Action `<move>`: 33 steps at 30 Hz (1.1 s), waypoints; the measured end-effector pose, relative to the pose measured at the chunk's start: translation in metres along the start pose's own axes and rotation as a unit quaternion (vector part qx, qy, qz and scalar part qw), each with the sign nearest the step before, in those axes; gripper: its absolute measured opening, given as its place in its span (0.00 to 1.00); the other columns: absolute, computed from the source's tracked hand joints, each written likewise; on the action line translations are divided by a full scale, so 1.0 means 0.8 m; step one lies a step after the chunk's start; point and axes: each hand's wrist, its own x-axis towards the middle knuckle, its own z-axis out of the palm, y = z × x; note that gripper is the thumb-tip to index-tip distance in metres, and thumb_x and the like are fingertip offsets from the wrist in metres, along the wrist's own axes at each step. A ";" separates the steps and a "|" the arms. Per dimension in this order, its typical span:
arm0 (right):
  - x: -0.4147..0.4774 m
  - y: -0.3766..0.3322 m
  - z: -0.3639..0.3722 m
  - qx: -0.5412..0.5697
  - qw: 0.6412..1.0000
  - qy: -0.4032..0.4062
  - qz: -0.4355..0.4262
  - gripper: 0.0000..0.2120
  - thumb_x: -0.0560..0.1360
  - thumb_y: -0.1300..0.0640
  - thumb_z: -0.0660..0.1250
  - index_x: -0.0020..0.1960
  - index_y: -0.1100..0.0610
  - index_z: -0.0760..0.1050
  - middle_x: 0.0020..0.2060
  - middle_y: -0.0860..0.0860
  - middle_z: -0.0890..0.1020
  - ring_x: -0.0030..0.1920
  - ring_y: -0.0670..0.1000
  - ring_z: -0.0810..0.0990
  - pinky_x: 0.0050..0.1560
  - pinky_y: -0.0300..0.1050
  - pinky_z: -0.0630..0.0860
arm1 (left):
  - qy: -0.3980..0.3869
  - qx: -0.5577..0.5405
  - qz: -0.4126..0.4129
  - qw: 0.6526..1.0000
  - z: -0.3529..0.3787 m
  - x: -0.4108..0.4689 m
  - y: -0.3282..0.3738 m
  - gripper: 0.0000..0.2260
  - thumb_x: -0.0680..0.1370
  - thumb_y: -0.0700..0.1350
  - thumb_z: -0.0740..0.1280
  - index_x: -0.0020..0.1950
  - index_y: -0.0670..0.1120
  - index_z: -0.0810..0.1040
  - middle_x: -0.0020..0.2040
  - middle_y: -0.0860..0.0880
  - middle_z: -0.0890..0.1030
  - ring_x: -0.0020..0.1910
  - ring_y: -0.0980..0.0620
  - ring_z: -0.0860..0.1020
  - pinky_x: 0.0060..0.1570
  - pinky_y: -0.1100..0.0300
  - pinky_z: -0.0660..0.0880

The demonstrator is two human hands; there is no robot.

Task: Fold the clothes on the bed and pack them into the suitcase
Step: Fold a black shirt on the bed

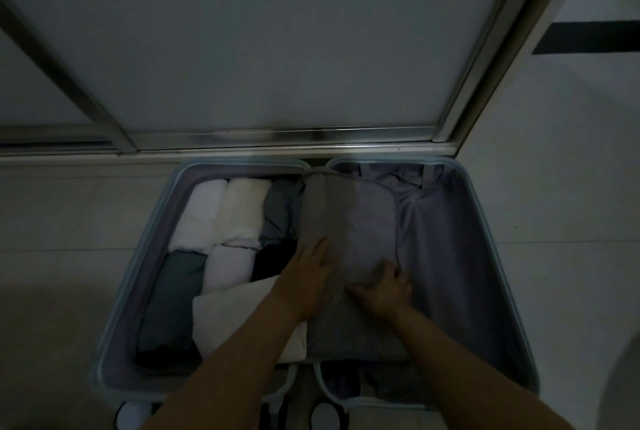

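An open light-blue suitcase (498, 294) lies flat on the floor below me. Its left half is packed with rolled and folded clothes: white rolls (221, 211), a grey roll (280, 211), a dark grey piece (169, 298) and a white folded piece (235, 318). A folded grey garment (349, 221) lies across the middle hinge. My left hand (311, 273) rests flat on its left part, fingers straight. My right hand (384, 287) grips the cloth near its lower right, fingers curled into the fabric.
The right half of the suitcase shows loose lilac lining (446, 242). A sliding door with a metal frame (277, 136) stands just behind the suitcase. Pale floor tiles (568, 207) surround it. The suitcase wheels (325, 412) show at the near edge. The room is dim.
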 end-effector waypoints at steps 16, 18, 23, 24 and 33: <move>-0.038 -0.077 -0.056 0.077 0.985 0.033 -0.148 0.10 0.73 0.55 0.62 0.54 0.53 0.75 0.45 0.50 0.79 0.45 0.54 0.78 0.44 0.41 0.71 | -0.029 -0.324 -0.239 0.915 -0.037 -0.075 -0.076 0.34 0.64 0.49 0.61 0.71 0.44 0.66 0.66 0.45 0.72 0.61 0.47 0.72 0.55 0.58 0.72; -0.051 -0.106 -0.063 0.082 0.977 0.011 -0.196 0.09 0.74 0.52 0.61 0.53 0.50 0.76 0.47 0.48 0.80 0.46 0.50 0.78 0.46 0.40 0.72 | -0.103 -0.324 -0.255 0.905 -0.034 -0.088 -0.084 0.40 0.65 0.51 0.66 0.76 0.47 0.59 0.71 0.47 0.67 0.64 0.49 0.70 0.55 0.59 0.71; -0.081 -0.163 -0.058 0.092 0.958 -0.017 -0.272 0.06 0.73 0.59 0.64 0.39 0.51 0.71 0.43 0.50 0.79 0.46 0.50 0.77 0.38 0.36 0.69 | -0.181 -0.245 -0.219 0.927 -0.027 -0.085 -0.092 0.37 0.69 0.58 0.72 0.74 0.49 0.62 0.71 0.49 0.68 0.65 0.50 0.70 0.62 0.58 0.70; -0.083 -0.171 -0.054 0.086 0.956 -0.018 -0.279 0.02 0.71 0.56 0.64 0.40 0.52 0.72 0.44 0.51 0.80 0.47 0.49 0.78 0.39 0.36 0.70 | -0.190 -0.235 -0.219 0.928 -0.027 -0.087 -0.096 0.37 0.68 0.59 0.72 0.74 0.49 0.64 0.70 0.49 0.69 0.65 0.50 0.71 0.62 0.58 0.70; -0.106 -0.261 0.001 -0.017 0.950 -0.088 -0.299 0.06 0.74 0.56 0.67 0.48 0.57 0.75 0.53 0.58 0.81 0.55 0.56 0.79 0.44 0.40 0.67 | -0.178 -0.208 -0.229 0.934 -0.114 -0.193 -0.144 0.24 0.72 0.58 0.72 0.65 0.52 0.73 0.64 0.49 0.74 0.59 0.51 0.74 0.53 0.62 0.71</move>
